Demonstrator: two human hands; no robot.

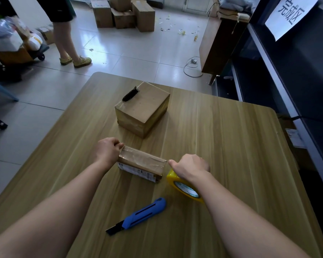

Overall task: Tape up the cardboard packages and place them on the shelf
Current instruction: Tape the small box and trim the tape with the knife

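Cardboard package (141,165) between left grip (107,150) (seemingly pinching it) and right grip (191,167) clamping tape (185,189)

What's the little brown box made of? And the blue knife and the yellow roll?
The small brown box looks like matte cardboard, with glossy clear tape wrinkling across its top. The blue utility knife seems smooth moulded plastic; its dark blade tip is probably metal. The yellow tape roll looks like shiny plastic, partly hidden under the right hand.

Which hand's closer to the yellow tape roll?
Right. The right hand grips the tape roll; the left hand holds the opposite end of the small package, away from the roll.
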